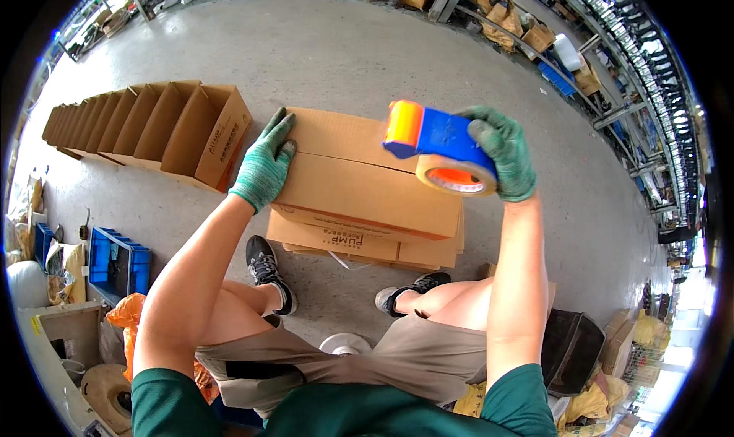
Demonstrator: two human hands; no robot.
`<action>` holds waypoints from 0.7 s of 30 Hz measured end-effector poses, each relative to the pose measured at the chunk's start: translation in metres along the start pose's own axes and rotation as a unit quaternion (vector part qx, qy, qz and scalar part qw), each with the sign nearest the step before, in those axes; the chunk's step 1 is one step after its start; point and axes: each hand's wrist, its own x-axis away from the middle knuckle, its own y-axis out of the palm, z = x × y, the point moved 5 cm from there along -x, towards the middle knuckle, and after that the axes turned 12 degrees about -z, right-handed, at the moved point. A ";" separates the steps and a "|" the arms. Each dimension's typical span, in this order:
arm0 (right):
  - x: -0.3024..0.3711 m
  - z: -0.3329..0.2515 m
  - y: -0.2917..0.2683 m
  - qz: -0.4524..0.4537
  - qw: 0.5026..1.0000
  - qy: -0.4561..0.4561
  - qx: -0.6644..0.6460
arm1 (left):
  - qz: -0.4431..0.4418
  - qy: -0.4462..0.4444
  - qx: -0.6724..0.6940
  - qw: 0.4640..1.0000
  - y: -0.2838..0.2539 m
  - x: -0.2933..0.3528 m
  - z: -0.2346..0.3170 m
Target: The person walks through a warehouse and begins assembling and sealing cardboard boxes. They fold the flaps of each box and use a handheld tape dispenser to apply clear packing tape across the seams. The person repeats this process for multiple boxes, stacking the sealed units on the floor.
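A cardboard box (359, 178) with its top flaps folded together lies in front of me, a seam running along its length. It rests on a stack of flattened cartons (336, 238). My left hand (265, 162), in a green knitted glove, lies on the box's left end with the fingers stretched out. My right hand (505, 150), gloved the same way, grips a blue and orange tape dispenser (447, 137) raised above the box's right part. A roll of tan tape (457, 175) sits in the dispenser. Its underside and any tape end are hidden.
Several open cardboard boxes (145, 131) stand in a row at the left. Blue crates (119, 261) are at the lower left, beside an orange bag (128, 322). A black bin (569, 349) stands at the lower right. Metal racks (604, 116) line the far right.
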 end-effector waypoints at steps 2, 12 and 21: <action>-0.002 0.024 0.004 -0.022 0.999 0.022 0.028 | -0.009 -0.010 -0.018 1.000 0.000 0.000 0.001; -0.011 0.038 0.012 -0.154 0.983 0.100 0.007 | 0.026 0.003 -0.110 0.994 -0.017 0.009 0.020; -0.008 0.052 0.004 -0.128 0.986 0.081 -0.073 | -0.190 -0.323 0.555 0.743 0.056 0.034 0.087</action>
